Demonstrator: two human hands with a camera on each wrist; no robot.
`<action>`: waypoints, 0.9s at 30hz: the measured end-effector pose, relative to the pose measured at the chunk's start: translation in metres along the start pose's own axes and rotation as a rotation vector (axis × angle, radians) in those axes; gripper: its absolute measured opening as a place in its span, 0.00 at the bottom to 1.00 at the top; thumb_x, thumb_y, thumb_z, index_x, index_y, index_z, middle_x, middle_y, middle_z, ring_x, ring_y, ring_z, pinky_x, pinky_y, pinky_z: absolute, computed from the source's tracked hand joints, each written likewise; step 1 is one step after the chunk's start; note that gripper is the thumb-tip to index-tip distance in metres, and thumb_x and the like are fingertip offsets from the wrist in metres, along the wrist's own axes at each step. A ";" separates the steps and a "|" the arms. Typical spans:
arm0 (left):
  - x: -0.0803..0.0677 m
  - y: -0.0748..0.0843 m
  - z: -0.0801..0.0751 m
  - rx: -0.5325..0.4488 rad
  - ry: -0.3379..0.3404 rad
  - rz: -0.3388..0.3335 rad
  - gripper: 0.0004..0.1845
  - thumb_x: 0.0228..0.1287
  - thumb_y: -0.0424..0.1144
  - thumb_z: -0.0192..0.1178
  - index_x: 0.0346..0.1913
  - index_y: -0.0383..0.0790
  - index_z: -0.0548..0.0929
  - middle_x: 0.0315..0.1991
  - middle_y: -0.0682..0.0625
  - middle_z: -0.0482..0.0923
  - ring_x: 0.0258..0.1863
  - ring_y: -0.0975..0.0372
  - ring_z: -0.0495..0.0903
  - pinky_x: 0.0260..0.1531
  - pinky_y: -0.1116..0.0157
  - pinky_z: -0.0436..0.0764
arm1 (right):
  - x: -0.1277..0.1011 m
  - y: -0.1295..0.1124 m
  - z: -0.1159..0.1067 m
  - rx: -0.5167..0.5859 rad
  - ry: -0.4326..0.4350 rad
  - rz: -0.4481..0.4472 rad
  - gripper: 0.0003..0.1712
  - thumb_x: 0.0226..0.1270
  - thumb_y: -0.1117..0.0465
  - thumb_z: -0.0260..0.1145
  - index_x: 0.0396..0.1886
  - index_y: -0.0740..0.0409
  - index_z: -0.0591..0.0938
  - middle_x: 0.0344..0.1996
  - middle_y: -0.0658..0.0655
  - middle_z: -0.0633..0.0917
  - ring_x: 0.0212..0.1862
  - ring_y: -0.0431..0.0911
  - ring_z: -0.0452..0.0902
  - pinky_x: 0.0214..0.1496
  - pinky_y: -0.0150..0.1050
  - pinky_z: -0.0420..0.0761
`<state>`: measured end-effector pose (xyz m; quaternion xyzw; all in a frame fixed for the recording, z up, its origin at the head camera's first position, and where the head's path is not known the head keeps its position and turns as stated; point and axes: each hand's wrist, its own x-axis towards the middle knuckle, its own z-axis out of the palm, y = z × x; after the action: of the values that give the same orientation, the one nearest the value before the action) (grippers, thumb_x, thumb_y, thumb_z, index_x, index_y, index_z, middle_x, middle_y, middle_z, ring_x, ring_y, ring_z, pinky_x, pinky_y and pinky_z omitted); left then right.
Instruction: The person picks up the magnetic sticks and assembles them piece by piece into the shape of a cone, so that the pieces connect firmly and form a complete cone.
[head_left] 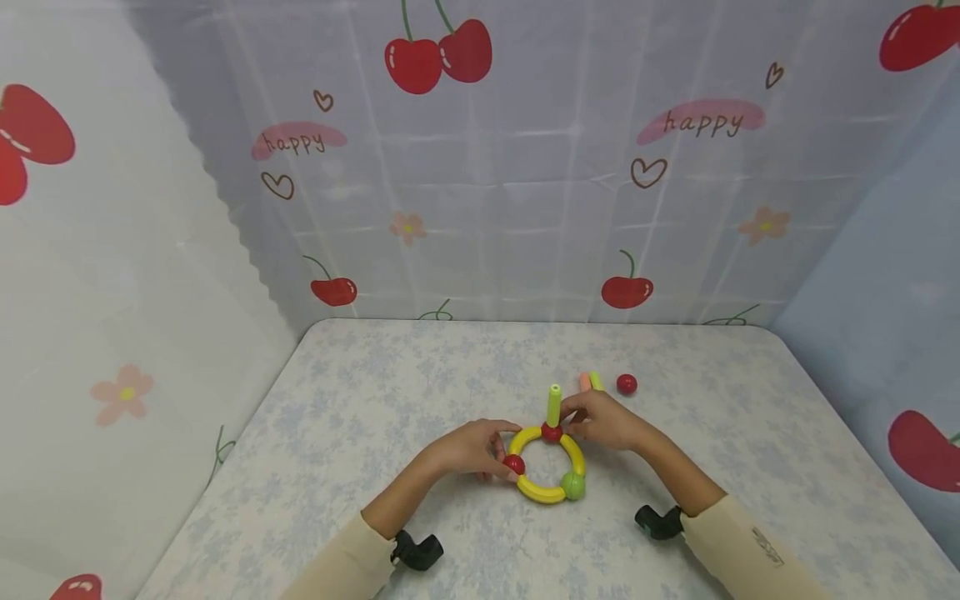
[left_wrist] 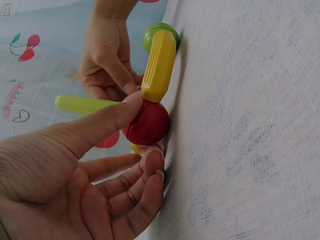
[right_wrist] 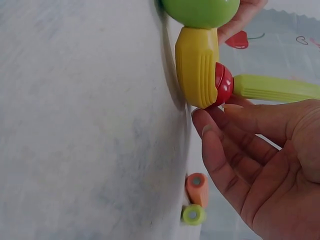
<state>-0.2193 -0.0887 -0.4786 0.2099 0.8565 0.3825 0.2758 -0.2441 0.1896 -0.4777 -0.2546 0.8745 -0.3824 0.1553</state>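
A ring of curved yellow rods [head_left: 542, 493], two red balls and one green ball [head_left: 573, 486] lies on the table. My left hand [head_left: 471, 448] grips the ring's left red ball [left_wrist: 150, 123], thumb on its upper side and fingers around below. At the ring's far side, my right hand [head_left: 606, 419] pinches the other red ball [head_left: 551, 432] between thumb and fingertips, close to the end of a yellow rod [right_wrist: 195, 70]. A light green stick [head_left: 554, 406] stands upright from that far ball. Part of each held ball is hidden by the fingers.
Behind my right hand lie an orange stick [right_wrist: 197, 187] and another green stick [right_wrist: 193, 214]. A loose red ball [head_left: 627, 384] sits to their right. The table [head_left: 375, 383] has a pale floral cover, and a cherry-printed curtain [head_left: 495, 208] hangs behind it.
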 end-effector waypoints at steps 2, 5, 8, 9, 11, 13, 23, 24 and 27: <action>0.001 -0.001 -0.001 -0.004 0.004 0.004 0.39 0.56 0.40 0.78 0.71 0.42 0.74 0.30 0.49 0.81 0.22 0.56 0.81 0.25 0.63 0.82 | -0.003 0.001 -0.002 -0.003 0.010 0.005 0.14 0.66 0.73 0.67 0.47 0.56 0.88 0.43 0.50 0.88 0.43 0.45 0.83 0.43 0.36 0.85; 0.003 -0.002 -0.004 -0.020 0.006 0.013 0.38 0.57 0.39 0.77 0.71 0.41 0.74 0.30 0.49 0.82 0.22 0.56 0.82 0.26 0.63 0.82 | -0.009 0.003 -0.005 -0.013 0.019 -0.028 0.13 0.66 0.74 0.67 0.46 0.57 0.87 0.43 0.51 0.88 0.43 0.46 0.83 0.43 0.37 0.85; 0.005 -0.004 -0.005 -0.044 0.010 0.032 0.37 0.58 0.39 0.76 0.70 0.39 0.74 0.29 0.49 0.82 0.22 0.55 0.82 0.25 0.63 0.81 | -0.017 0.005 -0.006 -0.023 0.027 -0.048 0.13 0.65 0.74 0.67 0.45 0.57 0.87 0.42 0.51 0.87 0.42 0.46 0.83 0.43 0.36 0.84; 0.006 -0.005 -0.005 -0.053 0.013 0.037 0.36 0.59 0.38 0.76 0.70 0.39 0.74 0.29 0.48 0.82 0.22 0.55 0.82 0.25 0.63 0.81 | -0.019 0.005 -0.007 -0.030 0.028 -0.057 0.12 0.65 0.74 0.66 0.45 0.57 0.87 0.42 0.52 0.87 0.42 0.47 0.84 0.43 0.36 0.84; 0.008 -0.006 -0.006 -0.070 0.020 0.045 0.35 0.59 0.38 0.75 0.69 0.38 0.75 0.29 0.48 0.83 0.22 0.55 0.83 0.25 0.63 0.82 | -0.025 0.006 -0.008 -0.034 0.025 -0.058 0.11 0.65 0.73 0.67 0.44 0.57 0.87 0.42 0.52 0.87 0.42 0.46 0.84 0.44 0.35 0.84; 0.010 -0.008 -0.006 -0.086 0.031 0.048 0.34 0.60 0.37 0.75 0.69 0.37 0.75 0.28 0.48 0.83 0.21 0.55 0.83 0.24 0.63 0.82 | -0.030 0.007 -0.008 -0.041 0.020 -0.054 0.11 0.65 0.73 0.67 0.43 0.56 0.86 0.42 0.51 0.87 0.42 0.46 0.83 0.44 0.35 0.83; 0.024 -0.014 -0.009 -0.136 0.090 0.035 0.25 0.63 0.40 0.73 0.61 0.37 0.80 0.27 0.45 0.84 0.19 0.55 0.83 0.24 0.63 0.83 | -0.049 0.005 -0.007 -0.052 -0.005 -0.058 0.12 0.65 0.73 0.67 0.44 0.56 0.86 0.41 0.51 0.86 0.42 0.45 0.82 0.44 0.34 0.83; 0.026 -0.015 -0.009 -0.140 0.096 0.032 0.24 0.63 0.41 0.73 0.60 0.37 0.80 0.27 0.46 0.84 0.19 0.56 0.83 0.24 0.63 0.84 | -0.051 0.005 -0.007 -0.055 -0.004 -0.060 0.12 0.65 0.73 0.68 0.44 0.56 0.86 0.41 0.51 0.87 0.42 0.45 0.82 0.44 0.34 0.83; 0.032 -0.014 -0.009 -0.136 0.114 0.029 0.23 0.63 0.42 0.73 0.57 0.39 0.81 0.25 0.46 0.84 0.18 0.56 0.82 0.24 0.63 0.84 | -0.056 0.005 -0.006 -0.053 -0.003 -0.065 0.12 0.65 0.73 0.68 0.45 0.56 0.86 0.40 0.52 0.87 0.42 0.46 0.82 0.44 0.34 0.83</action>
<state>-0.2518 -0.0843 -0.4946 0.1808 0.8397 0.4550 0.2348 -0.2030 0.2274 -0.4727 -0.2876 0.8753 -0.3636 0.1375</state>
